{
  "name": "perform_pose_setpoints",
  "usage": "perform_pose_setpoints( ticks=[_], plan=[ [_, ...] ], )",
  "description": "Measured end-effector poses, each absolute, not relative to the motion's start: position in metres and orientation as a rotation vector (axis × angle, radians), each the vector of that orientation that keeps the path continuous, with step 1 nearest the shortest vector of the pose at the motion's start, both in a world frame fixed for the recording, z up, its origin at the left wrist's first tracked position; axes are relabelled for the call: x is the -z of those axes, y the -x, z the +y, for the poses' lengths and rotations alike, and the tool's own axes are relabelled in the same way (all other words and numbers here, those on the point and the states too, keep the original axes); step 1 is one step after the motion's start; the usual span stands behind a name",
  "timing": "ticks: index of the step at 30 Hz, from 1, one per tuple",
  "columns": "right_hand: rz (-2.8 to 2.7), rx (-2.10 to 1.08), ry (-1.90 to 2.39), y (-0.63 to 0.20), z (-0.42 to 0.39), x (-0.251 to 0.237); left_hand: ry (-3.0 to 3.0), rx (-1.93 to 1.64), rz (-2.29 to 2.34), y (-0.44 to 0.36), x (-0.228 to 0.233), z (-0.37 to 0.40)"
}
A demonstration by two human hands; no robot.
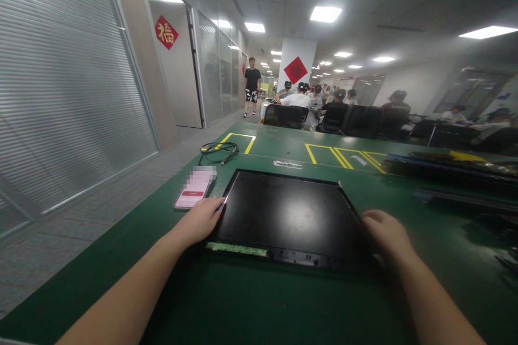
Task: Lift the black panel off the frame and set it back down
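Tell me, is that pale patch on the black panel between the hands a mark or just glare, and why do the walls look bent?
In the head view, the pale patch on the black panel is soft glare from the ceiling lights; the wide lens bows the walls and the green table; the seated people far back are blurred; the phone screen is pixelated.

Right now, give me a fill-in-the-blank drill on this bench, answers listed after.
1. Both hands rest at the near corners of a flat black ____ lying on the green table.
2. The left hand lies just below a ____ with a pink screen.
3. A coiled black cable sits by floor-style markings painted in ____.
4. The right hand is at the panel's ____ side.

Missing words: panel; phone; yellow; right
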State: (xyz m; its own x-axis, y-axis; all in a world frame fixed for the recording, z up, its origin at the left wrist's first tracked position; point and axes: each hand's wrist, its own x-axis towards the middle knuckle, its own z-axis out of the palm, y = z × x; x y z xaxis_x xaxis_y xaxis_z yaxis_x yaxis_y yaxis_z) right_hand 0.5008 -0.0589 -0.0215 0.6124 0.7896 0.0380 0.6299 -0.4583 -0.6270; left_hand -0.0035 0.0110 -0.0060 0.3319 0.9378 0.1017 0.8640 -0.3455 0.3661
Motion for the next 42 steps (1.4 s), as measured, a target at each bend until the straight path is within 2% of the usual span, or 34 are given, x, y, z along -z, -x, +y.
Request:
perform_pose_setpoints(
  ticks=[9, 15, 28, 33, 42],
  plan=[
    [-1.133, -0.522, 2.276, -0.496, -0.057, 0.024, -2.311, -0.500, 1.636, 0.003, 0.008, 0.012],
    [-1.201, -0.428, 2.268, -0.497, -0.056, 0.026, -2.307, -0.531, 1.629, 0.002, 0.008, 0.012],
    [-1.235, -0.452, 2.292, -0.500, -0.055, 0.027, -2.083, -0.671, 1.640, 0.001, 0.004, 0.008],
    [-1.277, -0.370, 2.323, -0.500, -0.053, 0.026, -1.840, -0.827, 1.590, -0.001, -0.007, 0.005],
    [-1.284, -0.381, 2.318, -0.503, -0.051, 0.030, -1.065, -1.082, 1.372, -0.017, -0.026, -0.003]
  ],
)
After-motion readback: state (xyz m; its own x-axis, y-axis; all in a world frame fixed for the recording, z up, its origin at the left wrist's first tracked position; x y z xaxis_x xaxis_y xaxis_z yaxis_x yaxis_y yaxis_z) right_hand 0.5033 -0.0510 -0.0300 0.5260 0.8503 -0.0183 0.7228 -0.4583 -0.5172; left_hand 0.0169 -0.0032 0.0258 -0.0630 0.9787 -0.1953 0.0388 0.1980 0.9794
